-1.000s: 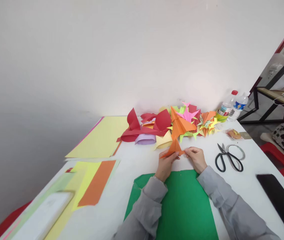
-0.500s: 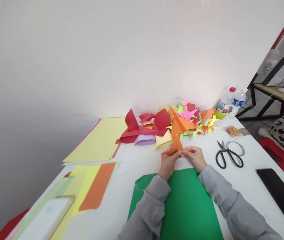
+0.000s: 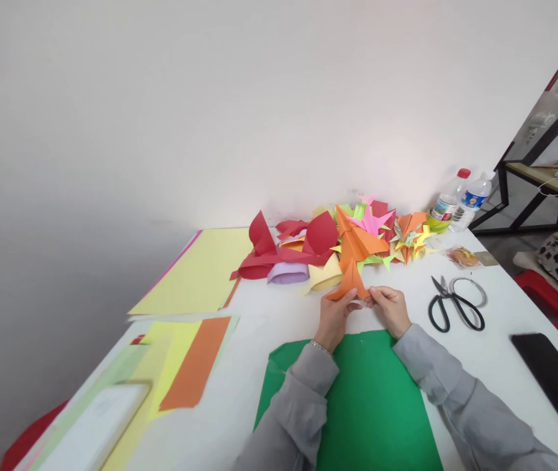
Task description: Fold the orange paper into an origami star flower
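Note:
Both hands pinch a folded orange paper point(image 3: 351, 280), whose pointed top faces away from me. My left hand point(image 3: 333, 320) is closed on its left and lower part, thumb along the bottom edge. At its right corner, the fingertips of my right hand point(image 3: 390, 309) are pressed together. The fingers partly hide the lower edge. Just behind it lies a larger folded orange paper plane point(image 3: 357, 242); the two overlap in view and I cannot tell whether they touch. A green sheet point(image 3: 377, 399) lies under my forearms.
Along the wall are red paper shapes point(image 3: 259, 261), a pink paper star point(image 3: 371, 221) and several other folded papers. Black-handled scissors point(image 3: 448, 304), a phone point(image 3: 553, 386) and bottles point(image 3: 448, 196) are at right. Paper sheets point(image 3: 195, 363) and a white device point(image 3: 97, 425) lie at left.
My fingertips, close together at the paper's lower middle before, are now farther apart, with my right hand at the right corner. The view has shifted slightly.

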A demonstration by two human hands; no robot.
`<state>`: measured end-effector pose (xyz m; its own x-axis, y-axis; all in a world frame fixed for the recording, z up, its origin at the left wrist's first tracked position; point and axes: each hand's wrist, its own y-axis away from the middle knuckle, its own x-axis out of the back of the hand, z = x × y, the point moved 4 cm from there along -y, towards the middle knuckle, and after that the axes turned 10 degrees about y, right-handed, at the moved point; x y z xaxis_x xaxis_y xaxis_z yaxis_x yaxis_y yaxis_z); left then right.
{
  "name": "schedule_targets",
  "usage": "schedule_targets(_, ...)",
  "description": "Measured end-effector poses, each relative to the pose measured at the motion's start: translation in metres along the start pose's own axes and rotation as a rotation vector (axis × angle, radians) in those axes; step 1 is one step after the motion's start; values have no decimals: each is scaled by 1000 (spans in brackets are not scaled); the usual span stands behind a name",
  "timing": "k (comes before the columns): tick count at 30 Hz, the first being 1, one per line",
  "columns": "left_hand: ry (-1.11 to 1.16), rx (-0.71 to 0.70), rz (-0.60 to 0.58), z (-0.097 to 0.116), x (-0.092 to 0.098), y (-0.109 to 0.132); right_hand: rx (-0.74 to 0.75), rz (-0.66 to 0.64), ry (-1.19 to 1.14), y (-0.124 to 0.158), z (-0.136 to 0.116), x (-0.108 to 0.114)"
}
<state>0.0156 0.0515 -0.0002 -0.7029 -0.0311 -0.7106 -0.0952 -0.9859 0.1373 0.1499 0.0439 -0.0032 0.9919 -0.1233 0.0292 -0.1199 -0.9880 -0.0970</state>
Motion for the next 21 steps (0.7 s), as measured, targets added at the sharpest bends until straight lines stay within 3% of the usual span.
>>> schedule_targets(4, 6, -81, 110, 10, 13, -7, 73, 124, 88, 1, -6, 7)
schedule_targets(7, -217, -299, 155, 23, 24, -11, 151, 166, 168, 2, -10, 10)
schedule_targets(10, -558, -502, 38, 25, 21, -9, 228, 162, 212, 3, -11, 8)
schedule_targets(13, -758, -580, -49, 16, 15, -5, 245, 126, 180, 3, -8, 6)
schedule_targets(16, -853, -598, -113, 11, 10, 0, 204, 127, 170, 3, -5, 6)
schedule_targets(21, -849, -617, -141, 18, 6, 5, 210, 262, 274, 2, -5, 12)
